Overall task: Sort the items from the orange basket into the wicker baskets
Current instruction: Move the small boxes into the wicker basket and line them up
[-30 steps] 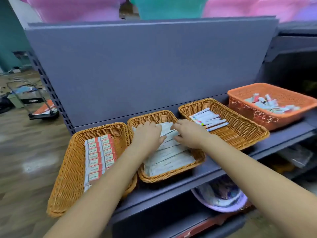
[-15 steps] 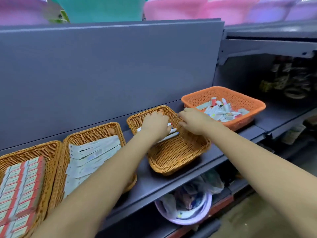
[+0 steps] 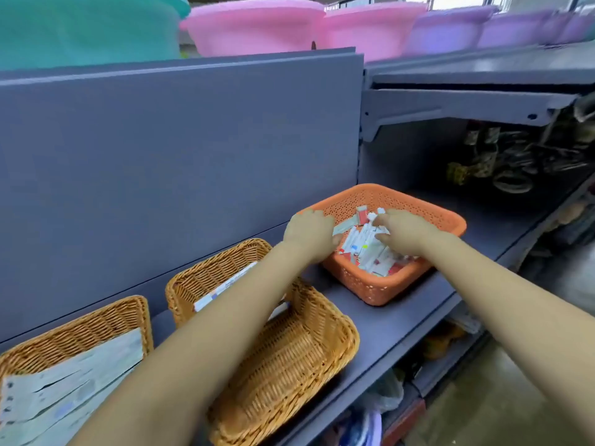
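Grey shelving (image 3: 386,320) is holding the orange basket (image 3: 428,217). Both hands, left hand (image 3: 310,233) and right hand (image 3: 404,231), are digging in with curled fingers; whether either is gripping a packet (image 3: 363,243), I cannot tell. Pinching one kind at a time is likely working best.

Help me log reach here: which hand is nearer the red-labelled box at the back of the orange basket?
Right. The right hand sits just beside the red-labelled box; the left hand is over the orange basket's left rim, farther away.

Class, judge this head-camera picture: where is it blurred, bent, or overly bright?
Head view: motion blur smears the left hand, the right hand and the small packets in the orange basket; wide-angle bending curves the shelf edge; daylight washes out the pink tubs.
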A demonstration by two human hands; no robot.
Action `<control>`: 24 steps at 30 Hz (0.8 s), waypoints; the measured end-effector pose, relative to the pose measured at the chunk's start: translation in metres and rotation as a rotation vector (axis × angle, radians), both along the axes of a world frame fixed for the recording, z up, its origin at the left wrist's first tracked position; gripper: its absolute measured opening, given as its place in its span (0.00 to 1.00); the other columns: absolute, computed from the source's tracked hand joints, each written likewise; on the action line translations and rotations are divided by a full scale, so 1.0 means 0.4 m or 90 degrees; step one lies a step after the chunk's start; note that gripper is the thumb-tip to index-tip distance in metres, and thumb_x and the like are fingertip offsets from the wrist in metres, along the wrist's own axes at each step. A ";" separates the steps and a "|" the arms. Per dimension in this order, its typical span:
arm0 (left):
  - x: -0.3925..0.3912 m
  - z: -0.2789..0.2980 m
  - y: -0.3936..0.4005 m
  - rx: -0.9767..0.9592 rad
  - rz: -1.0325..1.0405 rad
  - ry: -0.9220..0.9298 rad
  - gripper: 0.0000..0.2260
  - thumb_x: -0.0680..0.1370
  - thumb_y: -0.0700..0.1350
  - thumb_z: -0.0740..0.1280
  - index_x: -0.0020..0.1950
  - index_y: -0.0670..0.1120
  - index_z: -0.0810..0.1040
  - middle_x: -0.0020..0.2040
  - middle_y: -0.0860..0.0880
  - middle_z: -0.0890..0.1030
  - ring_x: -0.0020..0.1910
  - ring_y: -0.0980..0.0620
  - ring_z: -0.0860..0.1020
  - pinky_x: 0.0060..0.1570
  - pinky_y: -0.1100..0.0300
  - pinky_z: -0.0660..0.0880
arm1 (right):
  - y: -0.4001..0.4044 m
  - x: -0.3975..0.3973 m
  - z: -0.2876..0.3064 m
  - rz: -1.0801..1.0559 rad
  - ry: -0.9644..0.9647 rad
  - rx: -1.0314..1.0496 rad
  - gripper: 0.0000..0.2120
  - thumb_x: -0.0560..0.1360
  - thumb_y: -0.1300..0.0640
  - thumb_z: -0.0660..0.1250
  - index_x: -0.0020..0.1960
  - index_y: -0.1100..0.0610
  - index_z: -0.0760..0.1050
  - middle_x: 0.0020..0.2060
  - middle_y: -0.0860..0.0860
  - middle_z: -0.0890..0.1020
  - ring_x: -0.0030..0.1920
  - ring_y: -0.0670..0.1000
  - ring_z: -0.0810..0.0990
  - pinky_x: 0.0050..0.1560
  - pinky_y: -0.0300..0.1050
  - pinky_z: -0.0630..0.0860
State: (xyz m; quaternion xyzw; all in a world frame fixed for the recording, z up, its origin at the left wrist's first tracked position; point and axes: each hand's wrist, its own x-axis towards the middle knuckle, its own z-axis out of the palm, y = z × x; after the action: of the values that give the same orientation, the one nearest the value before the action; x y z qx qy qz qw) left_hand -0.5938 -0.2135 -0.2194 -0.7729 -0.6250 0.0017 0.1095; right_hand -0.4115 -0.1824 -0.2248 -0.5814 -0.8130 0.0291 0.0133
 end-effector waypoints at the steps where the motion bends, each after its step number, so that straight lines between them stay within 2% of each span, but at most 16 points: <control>1: 0.013 0.001 0.020 0.000 -0.003 -0.005 0.19 0.81 0.55 0.56 0.64 0.44 0.73 0.63 0.44 0.75 0.63 0.43 0.71 0.57 0.51 0.70 | 0.016 0.014 -0.001 -0.003 -0.008 -0.009 0.19 0.80 0.55 0.58 0.70 0.56 0.67 0.65 0.56 0.71 0.65 0.57 0.70 0.62 0.47 0.65; 4: 0.055 -0.009 0.083 -0.026 -0.002 -0.002 0.19 0.81 0.55 0.56 0.65 0.44 0.73 0.63 0.44 0.74 0.63 0.44 0.71 0.55 0.52 0.70 | 0.075 0.054 -0.002 0.000 -0.025 -0.037 0.18 0.79 0.55 0.58 0.68 0.55 0.69 0.65 0.55 0.71 0.65 0.56 0.70 0.63 0.49 0.66; 8: 0.107 -0.029 0.172 -0.061 0.023 -0.021 0.19 0.81 0.54 0.57 0.64 0.44 0.73 0.61 0.43 0.75 0.60 0.43 0.72 0.54 0.50 0.71 | 0.158 0.089 -0.010 0.034 -0.088 -0.046 0.16 0.79 0.57 0.56 0.64 0.59 0.72 0.62 0.57 0.74 0.61 0.57 0.73 0.60 0.48 0.70; 10: 0.132 -0.041 0.214 -0.067 0.039 -0.018 0.17 0.81 0.52 0.57 0.65 0.44 0.73 0.61 0.43 0.76 0.60 0.43 0.73 0.54 0.51 0.71 | 0.191 0.100 -0.019 0.064 -0.127 -0.048 0.13 0.78 0.59 0.57 0.59 0.60 0.74 0.58 0.56 0.77 0.56 0.56 0.76 0.54 0.46 0.72; 13: 0.168 -0.055 0.276 -0.088 0.051 0.006 0.15 0.80 0.45 0.58 0.65 0.44 0.74 0.60 0.44 0.76 0.59 0.43 0.73 0.52 0.52 0.73 | 0.222 0.107 -0.031 0.096 -0.176 -0.058 0.08 0.76 0.62 0.57 0.49 0.59 0.75 0.47 0.55 0.80 0.41 0.53 0.75 0.37 0.43 0.68; 15: 0.190 -0.065 0.316 -0.110 0.042 0.008 0.13 0.80 0.43 0.58 0.63 0.44 0.74 0.60 0.44 0.76 0.58 0.43 0.74 0.50 0.52 0.73 | 0.237 0.104 -0.029 0.109 -0.198 -0.056 0.08 0.75 0.63 0.58 0.49 0.59 0.75 0.46 0.54 0.80 0.41 0.54 0.76 0.32 0.42 0.66; 17: 0.208 -0.075 0.350 -0.124 0.020 0.023 0.13 0.80 0.43 0.59 0.64 0.45 0.73 0.61 0.44 0.76 0.58 0.44 0.74 0.49 0.52 0.72 | 0.244 0.102 -0.022 0.120 -0.211 -0.067 0.10 0.76 0.61 0.59 0.55 0.60 0.75 0.52 0.56 0.80 0.46 0.55 0.78 0.33 0.42 0.68; 19: 0.216 -0.082 0.376 -0.148 0.013 0.058 0.16 0.79 0.40 0.60 0.67 0.45 0.70 0.63 0.44 0.73 0.61 0.44 0.72 0.52 0.51 0.72 | 0.245 0.103 -0.026 0.139 -0.207 -0.052 0.12 0.77 0.61 0.58 0.60 0.60 0.72 0.56 0.57 0.79 0.53 0.57 0.78 0.40 0.43 0.69; 22: 0.227 -0.083 0.398 -0.165 0.026 0.119 0.23 0.77 0.37 0.63 0.71 0.46 0.65 0.65 0.43 0.70 0.65 0.43 0.68 0.57 0.49 0.71 | 0.247 0.104 -0.050 0.154 -0.183 0.002 0.15 0.78 0.61 0.57 0.64 0.59 0.70 0.59 0.57 0.76 0.58 0.57 0.77 0.46 0.45 0.70; 24: 0.238 -0.085 0.402 -0.140 0.027 0.149 0.23 0.77 0.36 0.63 0.71 0.46 0.65 0.65 0.43 0.70 0.65 0.42 0.68 0.55 0.49 0.72 | 0.252 0.100 -0.060 0.153 -0.182 0.007 0.18 0.78 0.64 0.56 0.68 0.59 0.67 0.60 0.57 0.75 0.60 0.57 0.76 0.50 0.45 0.72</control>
State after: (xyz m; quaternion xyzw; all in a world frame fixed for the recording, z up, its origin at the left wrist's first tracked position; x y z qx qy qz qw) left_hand -0.4988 -0.0529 -0.2532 -0.7613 -0.6202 0.1625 0.0964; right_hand -0.3714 -0.0815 -0.2489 -0.4781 -0.8704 -0.0572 -0.1029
